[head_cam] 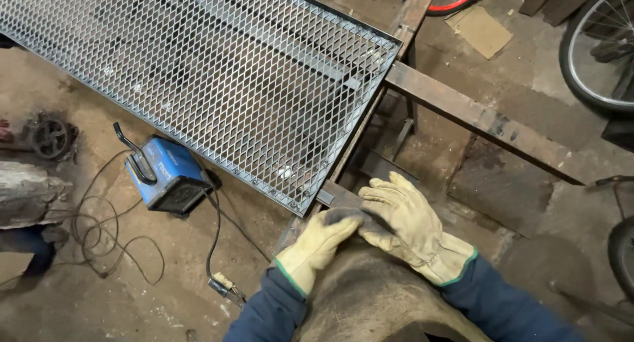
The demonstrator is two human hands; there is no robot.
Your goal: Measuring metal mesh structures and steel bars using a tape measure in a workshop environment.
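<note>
Gloves meeting over dark curved piece (370, 296) at lap, just below mesh panel (198, 71) corner. Left hand (317, 246) curling loosely on piece's top edge; right hand (403, 223) lying flat, fingers extended, overlapping left fingertips. Judging: pressing evenly, keeping clear of sharp mesh edge.

I've got both hands meeting low in the frame, each in a pale yellow leather work glove with a green-edged cuff and a dark blue sleeve behind it; the left hand (320, 244) reaches up and right, fingertips dark and grimy, touching the right glove; the right hand (403, 220) lies flat, fingers spread toward the upper left, resting over the left fingertips; under them sits a rounded grey-brown leather piece (370, 296), worn and dusty, draped between the two sleeves; what it covers I can't tell.
</note>
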